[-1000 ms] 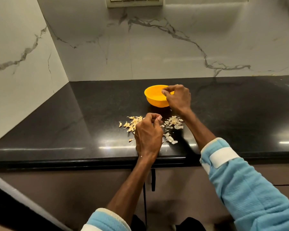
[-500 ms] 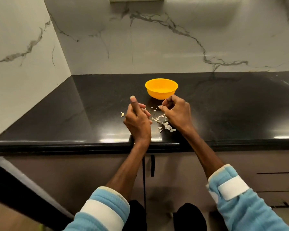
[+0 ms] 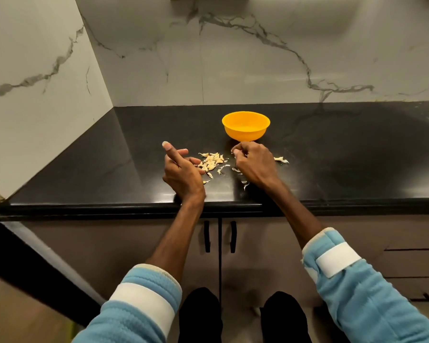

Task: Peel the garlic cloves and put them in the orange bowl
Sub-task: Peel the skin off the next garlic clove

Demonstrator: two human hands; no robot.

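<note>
The orange bowl (image 3: 245, 126) stands on the black countertop (image 3: 344, 157), and its contents do not show from here. In front of it lies a small heap of garlic cloves (image 3: 212, 161) with loose skins around it. My left hand (image 3: 181, 174) rests just left of the heap, thumb raised and fingers apart, holding nothing. My right hand (image 3: 255, 164) is right of the heap, just below the bowl. Its fingers are curled in with the tips pinched together, and I see nothing between them.
Bits of garlic peel (image 3: 280, 159) lie to the right of my right hand and near the counter's front edge (image 3: 245, 185). Marble walls close off the back and left. Cabinet doors with black handles (image 3: 206, 236) sit below the counter.
My right hand left the bowl and came back to the peel scraps. My left hand uncurled and shifted left, uncovering the garlic heap. The view tilted down.
</note>
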